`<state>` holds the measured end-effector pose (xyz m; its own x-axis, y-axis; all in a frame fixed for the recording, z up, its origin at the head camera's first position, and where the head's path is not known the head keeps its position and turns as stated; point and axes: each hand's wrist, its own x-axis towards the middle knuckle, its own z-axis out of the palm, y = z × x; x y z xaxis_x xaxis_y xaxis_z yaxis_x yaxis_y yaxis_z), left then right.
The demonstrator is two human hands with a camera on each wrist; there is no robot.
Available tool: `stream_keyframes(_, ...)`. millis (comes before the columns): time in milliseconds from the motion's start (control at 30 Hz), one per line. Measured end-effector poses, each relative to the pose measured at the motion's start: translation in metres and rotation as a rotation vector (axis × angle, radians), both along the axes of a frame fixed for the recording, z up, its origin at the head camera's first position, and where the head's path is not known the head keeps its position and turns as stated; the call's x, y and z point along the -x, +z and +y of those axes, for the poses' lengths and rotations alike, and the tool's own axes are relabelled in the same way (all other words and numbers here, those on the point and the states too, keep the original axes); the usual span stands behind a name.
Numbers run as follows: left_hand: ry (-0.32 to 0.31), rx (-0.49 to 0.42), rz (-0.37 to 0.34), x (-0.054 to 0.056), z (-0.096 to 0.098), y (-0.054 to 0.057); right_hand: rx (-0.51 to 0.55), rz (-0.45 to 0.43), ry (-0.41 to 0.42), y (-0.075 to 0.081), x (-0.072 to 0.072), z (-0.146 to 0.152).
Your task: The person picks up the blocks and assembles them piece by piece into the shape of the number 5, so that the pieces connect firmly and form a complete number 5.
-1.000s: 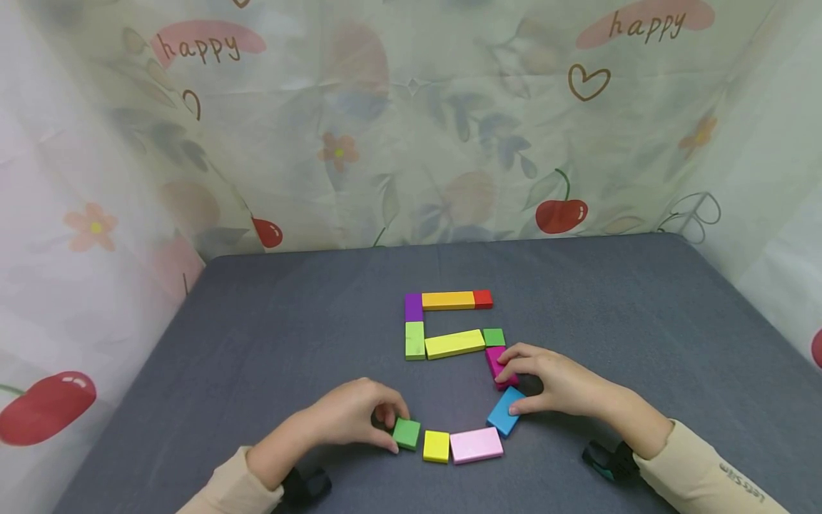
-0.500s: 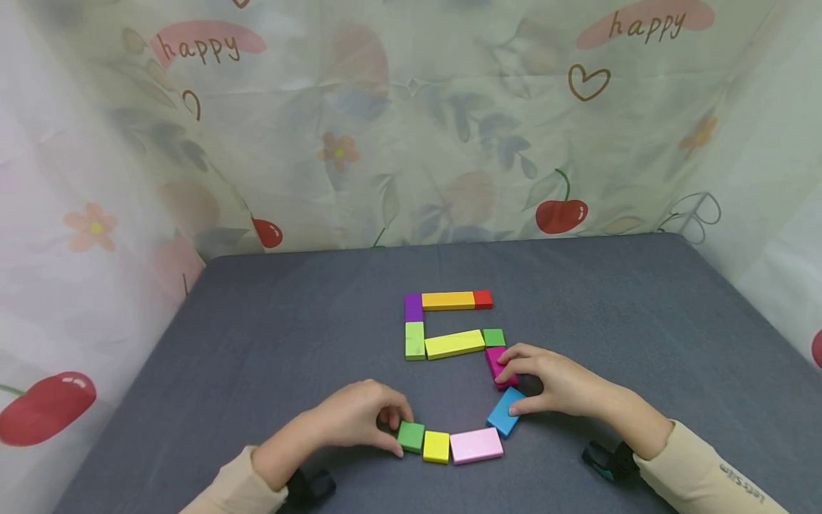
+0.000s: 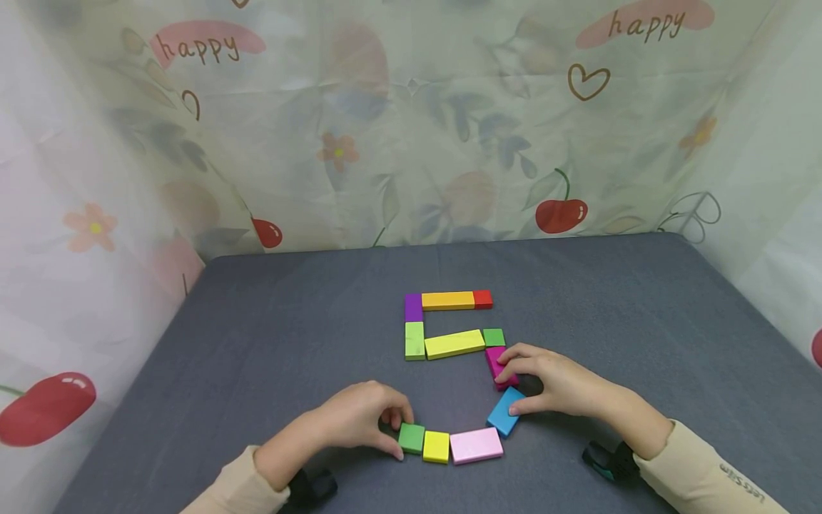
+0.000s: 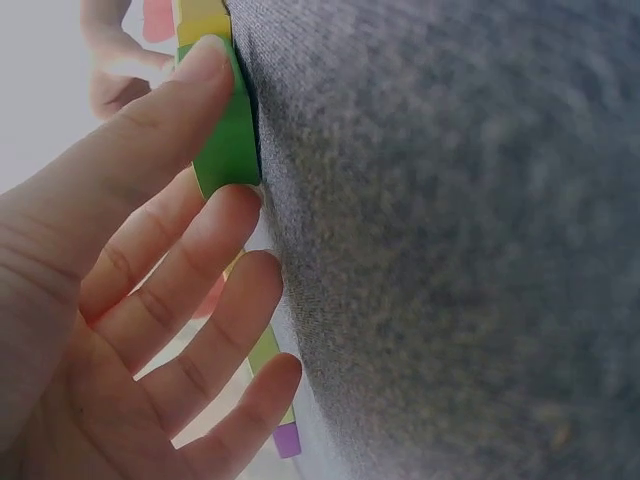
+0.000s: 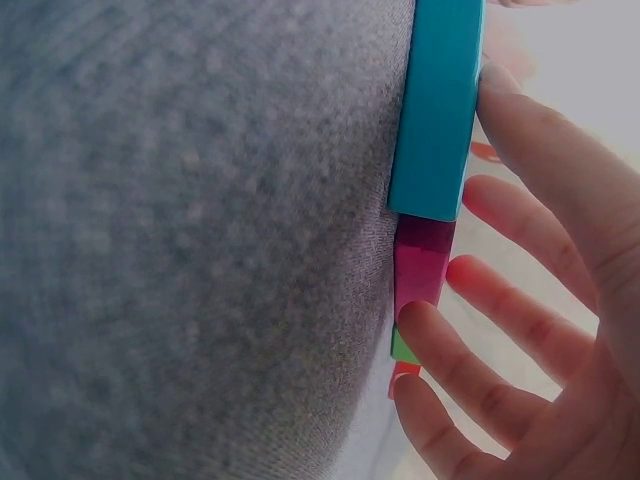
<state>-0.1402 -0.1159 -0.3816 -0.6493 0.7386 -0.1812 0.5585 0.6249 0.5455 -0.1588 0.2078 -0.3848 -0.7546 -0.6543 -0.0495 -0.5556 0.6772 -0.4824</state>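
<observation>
My left hand (image 3: 359,415) pinches a small green block (image 3: 412,438) at the left end of a curved row, thumb on its near side and a finger at its far corner. The green block stands against a yellow square block (image 3: 436,447), and a pink block (image 3: 477,445) follows to the right. Over the row's right side, my right hand (image 3: 560,382) lays its thumb on the blue block (image 3: 505,412) and its fingertips on the magenta block (image 3: 499,368), without curling round either. In the right wrist view, the blue block (image 5: 437,110) shows beside the spread fingers.
Farther up the dark grey table (image 3: 289,307) the blocks continue: a second green (image 3: 494,338), a long yellow (image 3: 454,345), a lime (image 3: 414,340), a purple (image 3: 414,308), an orange (image 3: 447,301) and a red (image 3: 483,299). Patterned cloth (image 3: 411,143) hangs behind.
My left hand has slid the green block slightly right, closing the gap to the yellow square block. The right hand has stayed where it was.
</observation>
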Motion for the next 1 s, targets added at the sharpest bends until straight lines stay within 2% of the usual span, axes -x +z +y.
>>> stream_keyframes(633, -0.008, 0.013, -0.021, -0.0002, 0.0010, 0.0002, 0.013, 0.020, 0.010, -0.0013, 0.0000, 0.0001)
stream_keyframes(1000, -0.013, 0.025, 0.001, -0.0004, 0.0008, 0.0013, 0.010, 0.019, 0.009, -0.0004, -0.0001, -0.0001)
